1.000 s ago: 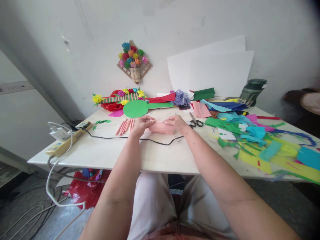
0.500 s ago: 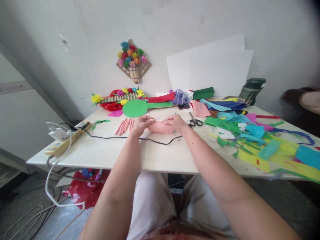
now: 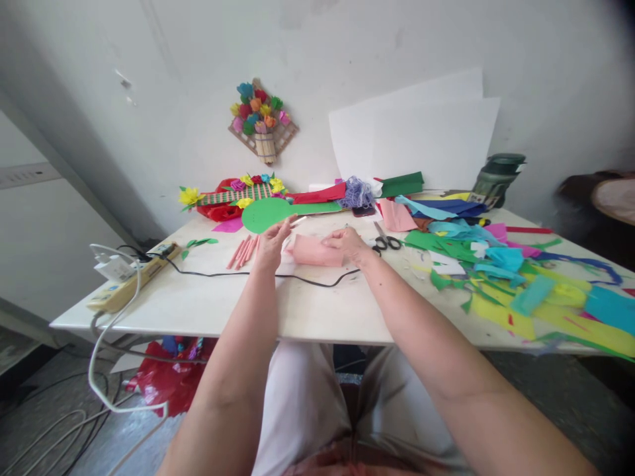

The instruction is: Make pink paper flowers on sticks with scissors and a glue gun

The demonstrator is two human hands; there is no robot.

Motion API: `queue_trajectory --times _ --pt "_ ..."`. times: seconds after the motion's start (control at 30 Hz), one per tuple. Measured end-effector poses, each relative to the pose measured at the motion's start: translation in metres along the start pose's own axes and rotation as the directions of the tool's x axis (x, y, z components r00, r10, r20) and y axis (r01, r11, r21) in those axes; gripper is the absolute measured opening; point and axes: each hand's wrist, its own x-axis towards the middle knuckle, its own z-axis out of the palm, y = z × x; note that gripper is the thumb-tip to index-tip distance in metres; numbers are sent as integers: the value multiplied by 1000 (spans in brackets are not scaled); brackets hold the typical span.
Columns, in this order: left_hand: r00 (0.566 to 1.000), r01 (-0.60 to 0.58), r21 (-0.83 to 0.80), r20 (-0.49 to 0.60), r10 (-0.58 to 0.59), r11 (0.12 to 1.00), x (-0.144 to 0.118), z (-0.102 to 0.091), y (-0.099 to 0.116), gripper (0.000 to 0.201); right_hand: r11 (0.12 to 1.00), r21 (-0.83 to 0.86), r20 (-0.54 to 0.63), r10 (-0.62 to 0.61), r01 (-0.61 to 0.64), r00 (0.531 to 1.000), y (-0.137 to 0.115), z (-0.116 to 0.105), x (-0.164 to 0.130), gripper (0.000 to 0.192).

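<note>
My left hand (image 3: 272, 246) is closed, with a thin white stick (image 3: 300, 220) showing at its fingertips. It is raised a little above the table, left of a sheet of pink paper (image 3: 315, 251). The pink paper lies curved on the table between my hands. My right hand (image 3: 347, 244) has its fingers pressed together on the paper's upper right part; its thumb is hard to make out. Left of my left hand, several slim pink paper rolls (image 3: 242, 252) lie side by side. Black-handled scissors (image 3: 387, 239) rest just right of my right hand.
A green round card shape (image 3: 265, 215) lies behind my hands. A black cable (image 3: 223, 272) crosses the table from a power strip (image 3: 119, 291). Coloured paper scraps (image 3: 516, 284) cover the right side. A dark green bottle (image 3: 497, 182) stands at the back right.
My left hand has let go of the pink paper's top edge and moved slightly left and up, with the white stick now showing. My right hand stays at the paper.
</note>
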Motion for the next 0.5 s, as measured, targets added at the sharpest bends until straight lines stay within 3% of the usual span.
queue_trajectory --times 0.07,0.23,0.5 --pt "991 -77 39 117 72 996 -3 3 6 27 1000 16 4 22 -23 1000 -2 0 -1 18" --pt "925 -145 109 368 96 983 -7 12 8 16 999 32 32 8 -9 999 -6 0 -3 24" --pt "887 -184 222 457 65 958 -3 12 -4 18 991 95 97 83 -92 992 -6 0 -3 15"
